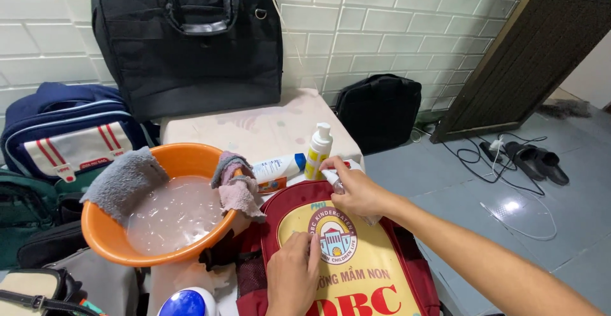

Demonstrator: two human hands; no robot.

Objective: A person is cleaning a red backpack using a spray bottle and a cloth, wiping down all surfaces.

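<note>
white tiled wall behind, grey tiled floor to the right, and a low table [267, 128] crowded with bags. a dark red and yellow backpack [356, 271] lies flat at the table's near edge. the left hand [294, 276] presses on its front, fingers curled loosely, holding nothing. the right hand [356, 189] is closed around a small spray bottle [333, 180] above the backpack's top. just left, an orange basin [181, 198] of cloudy water carries a grey cloth [124, 182] and a pink cloth [238, 185] on its rim.
</note>
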